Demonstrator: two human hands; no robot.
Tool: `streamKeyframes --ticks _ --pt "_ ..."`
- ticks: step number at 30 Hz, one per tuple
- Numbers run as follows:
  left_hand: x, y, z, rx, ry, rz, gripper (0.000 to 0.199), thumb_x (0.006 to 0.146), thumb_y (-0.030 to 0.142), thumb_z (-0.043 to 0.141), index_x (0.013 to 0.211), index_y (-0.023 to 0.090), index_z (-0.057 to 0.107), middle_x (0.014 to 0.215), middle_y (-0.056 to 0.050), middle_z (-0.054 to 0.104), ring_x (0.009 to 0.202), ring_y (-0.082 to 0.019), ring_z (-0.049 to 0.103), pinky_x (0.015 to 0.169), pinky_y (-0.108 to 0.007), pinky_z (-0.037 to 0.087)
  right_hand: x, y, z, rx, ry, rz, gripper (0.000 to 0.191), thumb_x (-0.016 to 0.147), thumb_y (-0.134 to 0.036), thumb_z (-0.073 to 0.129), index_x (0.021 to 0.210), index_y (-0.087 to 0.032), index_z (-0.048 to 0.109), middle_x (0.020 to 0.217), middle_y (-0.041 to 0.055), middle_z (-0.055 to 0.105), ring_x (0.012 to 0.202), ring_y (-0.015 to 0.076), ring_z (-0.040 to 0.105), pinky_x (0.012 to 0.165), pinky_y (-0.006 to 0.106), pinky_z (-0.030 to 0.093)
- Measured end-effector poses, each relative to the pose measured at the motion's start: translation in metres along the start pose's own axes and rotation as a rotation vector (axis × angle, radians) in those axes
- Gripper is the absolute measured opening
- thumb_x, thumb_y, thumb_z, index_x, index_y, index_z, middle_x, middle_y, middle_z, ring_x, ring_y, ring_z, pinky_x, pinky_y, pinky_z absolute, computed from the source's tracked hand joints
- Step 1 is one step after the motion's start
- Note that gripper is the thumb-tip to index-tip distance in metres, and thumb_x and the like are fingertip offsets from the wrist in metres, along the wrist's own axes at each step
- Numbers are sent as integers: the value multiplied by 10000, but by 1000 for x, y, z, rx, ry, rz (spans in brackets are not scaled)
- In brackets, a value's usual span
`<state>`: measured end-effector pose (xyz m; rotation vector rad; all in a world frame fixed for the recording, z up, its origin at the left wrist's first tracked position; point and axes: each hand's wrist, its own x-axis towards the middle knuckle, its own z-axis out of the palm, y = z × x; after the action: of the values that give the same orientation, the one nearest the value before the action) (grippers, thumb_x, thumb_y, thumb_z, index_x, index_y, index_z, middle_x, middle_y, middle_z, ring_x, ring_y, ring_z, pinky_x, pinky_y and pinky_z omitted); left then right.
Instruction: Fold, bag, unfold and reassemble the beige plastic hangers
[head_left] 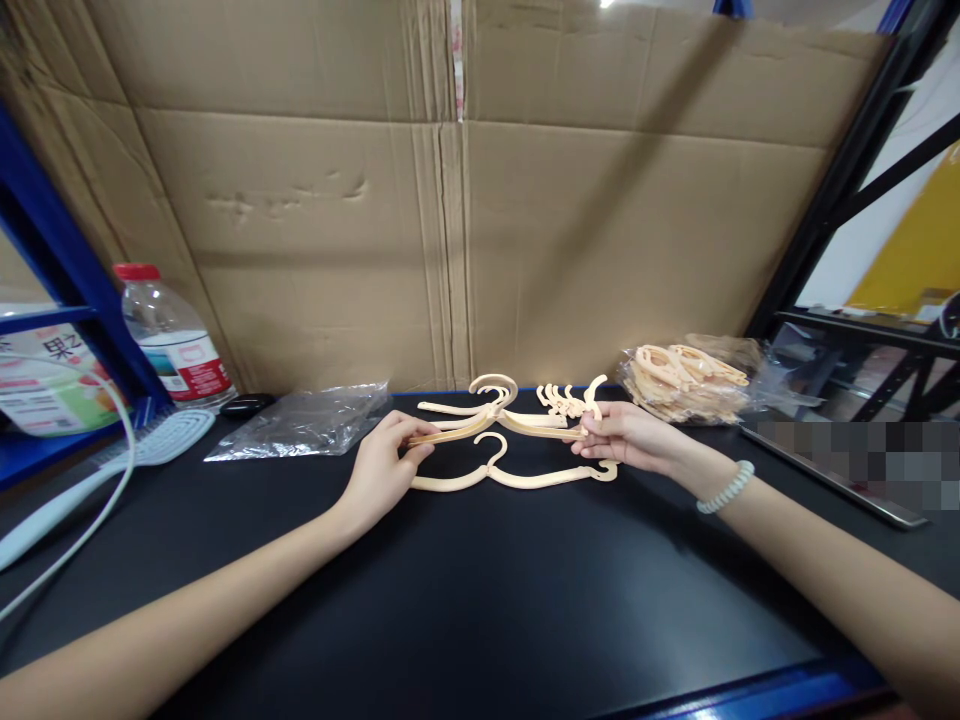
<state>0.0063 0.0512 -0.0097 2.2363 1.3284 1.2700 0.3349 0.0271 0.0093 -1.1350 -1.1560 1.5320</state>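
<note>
A cream plastic hanger [525, 430] is held up over the black table, its hook pointing up. My left hand [386, 455] pinches its left end. At its right end my right hand [622, 435] is closed on the arm, with a small curved cream piece [594, 395] standing up at the fingers. Nearer me, another hanger [532, 480] lies flat, with a small hooked piece at its right end. Behind the held hanger lie more hanger parts [450, 408]. Several small curved pieces [559, 400] sit in a row beside my right hand.
Clear plastic bag [300, 422], bottle with red cap [176, 345], light-blue hairbrush [161, 440] and white cable [120, 400] are at left. A bag of cream parts [682, 385] and a metal strip [832, 475] lie at right. Cardboard [337, 220] stands behind.
</note>
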Motion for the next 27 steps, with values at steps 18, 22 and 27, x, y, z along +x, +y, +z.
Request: streamKeyframes --ticks 18,22,27 --pt "-1 0 0 14 17 23 133 736 177 556 806 208 664 809 -13 582 712 -172 554 667 -310 441 4 11 6 -33 95 -158 228 720 -129 736 702 -160 510 725 0 603 648 131 670 709 286 595" --pt "-1 1 0 20 5 29 143 758 204 552 830 202 675 799 -18 579 701 -173 552 657 -308 436 5 11 9 -37 141 -197 245 710 -116 746 712 -160 505 672 -7 602 609 143 682 631 258 598" --pt "-1 2 0 27 -9 32 152 756 224 559 838 192 683 781 -18 574 680 -173 548 640 -305 438 3 8 14 -39 182 -221 214 727 -93 724 697 -154 521 650 14 631 605 148 688 574 218 591"
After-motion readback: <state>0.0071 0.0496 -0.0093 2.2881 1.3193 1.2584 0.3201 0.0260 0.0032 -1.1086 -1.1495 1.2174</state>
